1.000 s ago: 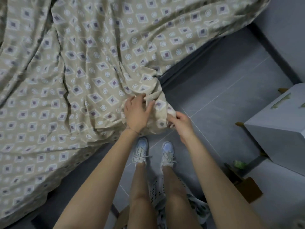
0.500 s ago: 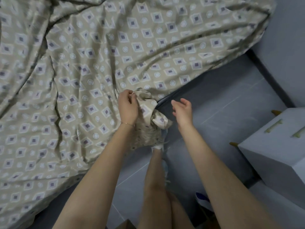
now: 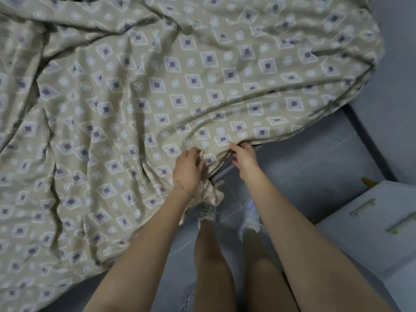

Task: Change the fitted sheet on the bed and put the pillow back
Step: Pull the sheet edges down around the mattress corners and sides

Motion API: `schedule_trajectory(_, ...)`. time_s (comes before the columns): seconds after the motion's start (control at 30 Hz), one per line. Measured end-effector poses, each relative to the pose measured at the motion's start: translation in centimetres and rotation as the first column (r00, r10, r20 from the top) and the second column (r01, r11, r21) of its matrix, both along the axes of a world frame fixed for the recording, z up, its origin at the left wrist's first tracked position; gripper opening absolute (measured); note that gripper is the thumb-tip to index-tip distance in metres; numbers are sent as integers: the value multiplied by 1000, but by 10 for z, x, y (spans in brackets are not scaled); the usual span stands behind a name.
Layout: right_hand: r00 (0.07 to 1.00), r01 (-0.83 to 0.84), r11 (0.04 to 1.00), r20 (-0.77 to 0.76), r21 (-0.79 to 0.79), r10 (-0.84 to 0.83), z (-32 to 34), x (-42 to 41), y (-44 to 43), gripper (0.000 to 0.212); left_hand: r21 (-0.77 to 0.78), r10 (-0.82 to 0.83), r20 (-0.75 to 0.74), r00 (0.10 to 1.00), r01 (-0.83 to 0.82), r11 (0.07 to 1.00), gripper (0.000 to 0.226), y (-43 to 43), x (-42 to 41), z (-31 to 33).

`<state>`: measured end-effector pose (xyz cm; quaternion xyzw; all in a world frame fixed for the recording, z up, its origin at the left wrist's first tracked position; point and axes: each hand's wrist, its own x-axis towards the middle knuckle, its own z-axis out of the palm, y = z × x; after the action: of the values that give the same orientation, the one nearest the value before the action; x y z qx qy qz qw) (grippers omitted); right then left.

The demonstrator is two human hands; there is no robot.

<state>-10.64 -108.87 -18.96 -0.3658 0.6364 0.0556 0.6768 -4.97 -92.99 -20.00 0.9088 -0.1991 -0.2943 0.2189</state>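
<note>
The patterned fitted sheet lies rumpled across the bed, its corner bunched at the mattress edge. My left hand stays clenched on that bunch. My right hand, free a moment ago, now pinches the hem just beside it, so I judge the corner is ready to be stretched over.

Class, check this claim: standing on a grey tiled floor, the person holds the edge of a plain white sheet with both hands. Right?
No. The head view shows the sheet is beige with printed diamonds and circles, not plain white. The left hand and right hand do hold its edge, above the grey tiled floor.
</note>
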Motion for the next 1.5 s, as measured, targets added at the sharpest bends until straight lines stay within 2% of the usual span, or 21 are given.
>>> schedule_trajectory(0.03,999,-36,999,25,19,35,0,5,-7,51,-25,-4,33,999,5,1000,11,-7,3,2)
schedule_trajectory(0.1,992,-52,998,115,37,47,4,17,-25,55,-109,46,36,998,-41,993,14,-24,14,10)
schedule_trajectory(0.17,979,3,1000,205,29,-9,7,32,-44,53,-230,212,-43,976,-216,949,20,-45,31,20)
schedule_trajectory(0.23,969,82,996,231,33,-88,12,45,-56,51,-334,391,-155,907,-421,844,23,-72,51,31)
schedule_trajectory(0.27,966,117,991,224,69,-130,14,50,-60,57,-354,445,-227,866,-499,791,23,-84,59,36)
schedule_trajectory(0.33,965,110,965,207,238,-161,17,59,-62,81,-357,481,-385,788,-608,710,23,-105,68,43)
schedule_trajectory(0.37,966,56,944,221,324,-133,23,62,-61,80,-352,486,-464,741,-658,666,23,-113,69,47)
schedule_trajectory(0.43,955,-73,888,290,455,-70,36,67,-58,56,-355,505,-513,694,-708,611,25,-124,64,54)
schedule_trajectory(0.5,947,-124,858,318,498,-47,40,68,-59,44,-376,545,-372,752,-659,652,27,-126,62,59)
schedule_trajectory(0.57,947,-119,868,318,483,-47,45,69,-64,41,-359,526,-195,828,-559,747,27,-121,64,62)
schedule_trajectory(0.63,948,-108,870,313,481,-56,47,68,-71,44,-331,497,-129,858,-509,794,30,-116,66,63)
schedule_trajectory(0.7,948,-94,873,311,478,-68,45,64,-77,45,-313,529,-150,835,-547,776,33,-117,64,63)
schedule_trajectory(0.87,946,-61,907,313,417,-81,40,53,-82,44,-304,558,-253,790,-613,729,21,-124,58,62)
schedule_trajectory(1.0,929,117,924,289,365,-232,31,37,-81,43,-295,553,-235,799,-601,743,26,-125,50,64)
schedule_trajectory(1.1,929,192,935,251,299,-271,29,22,-80,42,-277,537,-211,817,-577,768,29,-124,34,66)
schedule_trajectory(1.23,925,161,901,257,403,-281,41,6,-70,37,-293,538,-173,825,-565,771,23,-119,19,66)
schedule_trajectory(1.37,845,257,791,268,555,-463,49,0,-69,46,-265,541,-273,796,-602,753,16,-109,18,64)
schedule_trajectory(1.5,840,136,841,389,524,-378,59,-3,-58,36,-303,574,-335,747,-662,686,13,-96,20,70)
